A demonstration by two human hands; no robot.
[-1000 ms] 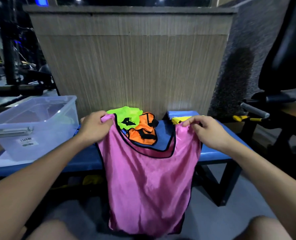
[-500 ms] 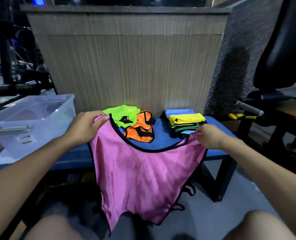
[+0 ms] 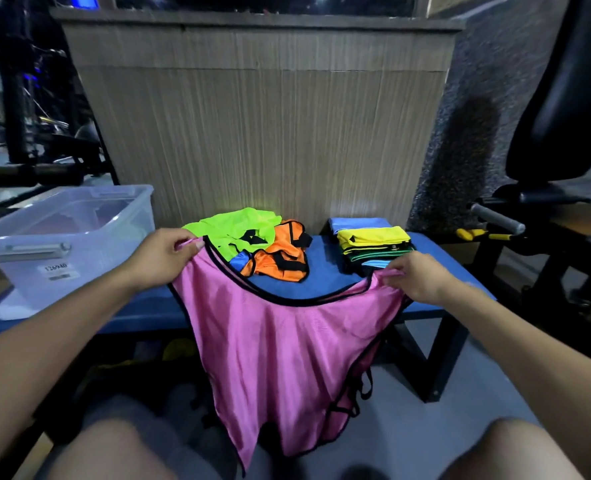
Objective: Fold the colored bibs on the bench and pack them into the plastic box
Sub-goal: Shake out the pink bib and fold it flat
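Two hands hold one pink bib [image 3: 287,358] over the counter's [image 3: 321,275] near edge: the left hand [image 3: 159,259] grasps its 10 o'clock shoulder, the right hand [image 3: 415,278] its 2 o'clock shoulder, fingers pinching fabric. Behind lie one green bib [image 3: 235,228], one orange bib [image 3: 280,258], one folded stack [image 3: 373,247]; one plastic box [image 3: 65,237] sits at 9 o'clock.

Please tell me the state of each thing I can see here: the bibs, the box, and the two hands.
pink bib: unfolded, held up by its shoulders, hanging over the bench edge
left hand: pinches one shoulder
right hand: pinches the other shoulder
green and orange bibs: crumpled heap, unfolded
stack of bibs: folded, yellow on top
plastic box: open, no lid on
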